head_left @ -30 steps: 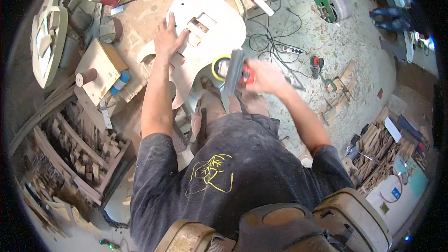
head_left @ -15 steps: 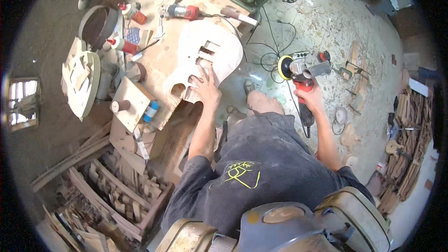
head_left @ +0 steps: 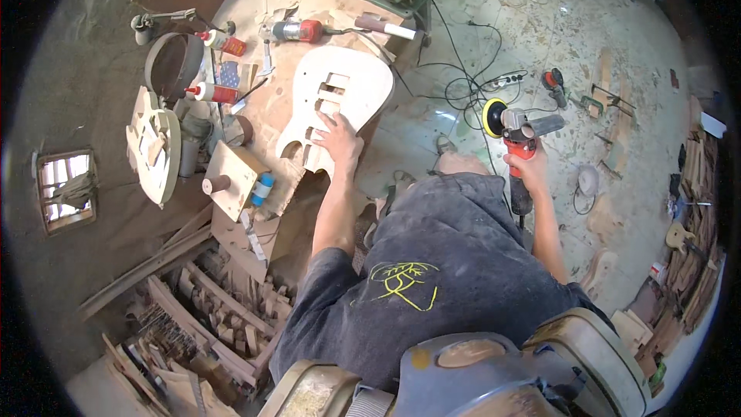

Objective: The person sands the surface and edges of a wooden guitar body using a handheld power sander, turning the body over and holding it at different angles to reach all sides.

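I am watching from the head camera as the left hand (head_left: 337, 141) is lying flat, fingers spread wide, on the lower edge of an unfinished guitar body (head_left: 340, 100), while the right hand (head_left: 527, 164) is gripping a red and grey angle sander (head_left: 515, 135) closed-fisted, out to the side and well apart from the wood. The guitar body is showing pale bare wood, with two pointed horns at the end nearest the left hand, a rounded far end and several rectangular cavities cut through its face; it is resting on a dusty workbench (head_left: 262, 54) directly under and beyond the left palm. The sander's yellow-rimmed disc (head_left: 491, 117) is facing leftward, just beyond the right hand's knuckles, above the concrete floor (head_left: 540, 46), with black cables (head_left: 471, 85) trailing between the two hands. Left of the left hand a wooden block with a round peg (head_left: 228, 177) is sitting beside a small blue bottle (head_left: 261, 189), and farther left a second pale guitar body (head_left: 154, 143) is lying near red-capped glue bottles (head_left: 212, 93). Beyond the left hand a red power tool (head_left: 297, 29) is lying on the bench.
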Demonstrator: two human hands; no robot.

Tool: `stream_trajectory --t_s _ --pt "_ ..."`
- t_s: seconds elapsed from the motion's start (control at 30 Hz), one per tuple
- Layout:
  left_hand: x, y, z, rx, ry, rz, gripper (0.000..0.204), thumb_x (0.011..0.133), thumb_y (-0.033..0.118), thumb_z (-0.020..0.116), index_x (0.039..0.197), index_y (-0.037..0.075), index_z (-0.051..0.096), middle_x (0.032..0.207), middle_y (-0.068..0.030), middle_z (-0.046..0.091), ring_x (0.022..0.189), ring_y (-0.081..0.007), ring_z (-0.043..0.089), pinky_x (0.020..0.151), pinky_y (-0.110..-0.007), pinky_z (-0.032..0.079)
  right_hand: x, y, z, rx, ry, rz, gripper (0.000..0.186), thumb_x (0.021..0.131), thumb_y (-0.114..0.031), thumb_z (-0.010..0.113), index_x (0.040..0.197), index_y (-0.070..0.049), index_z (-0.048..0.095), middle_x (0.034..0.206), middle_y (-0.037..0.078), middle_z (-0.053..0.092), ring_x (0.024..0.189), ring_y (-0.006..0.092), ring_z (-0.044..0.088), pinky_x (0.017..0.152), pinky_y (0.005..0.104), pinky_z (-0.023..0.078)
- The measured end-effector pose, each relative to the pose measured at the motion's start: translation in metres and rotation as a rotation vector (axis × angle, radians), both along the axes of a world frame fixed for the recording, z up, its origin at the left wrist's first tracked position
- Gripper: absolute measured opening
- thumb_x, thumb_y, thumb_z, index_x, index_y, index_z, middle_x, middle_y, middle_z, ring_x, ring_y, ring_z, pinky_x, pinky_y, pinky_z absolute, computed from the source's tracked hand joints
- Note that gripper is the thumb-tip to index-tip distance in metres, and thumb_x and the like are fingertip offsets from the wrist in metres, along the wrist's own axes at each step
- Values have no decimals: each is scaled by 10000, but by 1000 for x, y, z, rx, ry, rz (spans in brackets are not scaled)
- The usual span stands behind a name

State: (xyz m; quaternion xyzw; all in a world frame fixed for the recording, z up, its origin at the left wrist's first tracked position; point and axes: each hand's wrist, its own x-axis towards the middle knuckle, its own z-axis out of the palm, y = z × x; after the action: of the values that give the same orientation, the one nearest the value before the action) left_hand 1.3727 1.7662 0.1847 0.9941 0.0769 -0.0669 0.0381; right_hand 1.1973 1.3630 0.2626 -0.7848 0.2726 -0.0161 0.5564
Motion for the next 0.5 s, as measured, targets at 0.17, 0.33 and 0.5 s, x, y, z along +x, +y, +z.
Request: stream_trajectory --t_s 0.17,0.33,0.5 --pt "16 23 43 -73 13 32 740 712 118 698 1398 9 440 1631 -300 228 1370 -565 432 1124 -745 275 14 -37 -11 -62 2 16 640 656 -218 855 1209 -9 610 1052 98 703 953 228 681 875 352 538" --pt "41 59 83 -333 4 35 921 623 207 733 1477 11 448 1457 -263 499 1266 -398 580 1085 -460 468 35 -74 -32 -44 45 52 619 652 -208 844 1192 -8 618 1074 103 696 961 229 675 884 349 531" --pt "41 60 110 -470 101 160 973 576 259 754 1489 38 501 1370 -264 572 1252 -397 590 1058 -427 493 62 -101 -62 41 76 122 610 641 -200 836 1178 -11 616 1052 94 687 932 220 667 873 344 534"
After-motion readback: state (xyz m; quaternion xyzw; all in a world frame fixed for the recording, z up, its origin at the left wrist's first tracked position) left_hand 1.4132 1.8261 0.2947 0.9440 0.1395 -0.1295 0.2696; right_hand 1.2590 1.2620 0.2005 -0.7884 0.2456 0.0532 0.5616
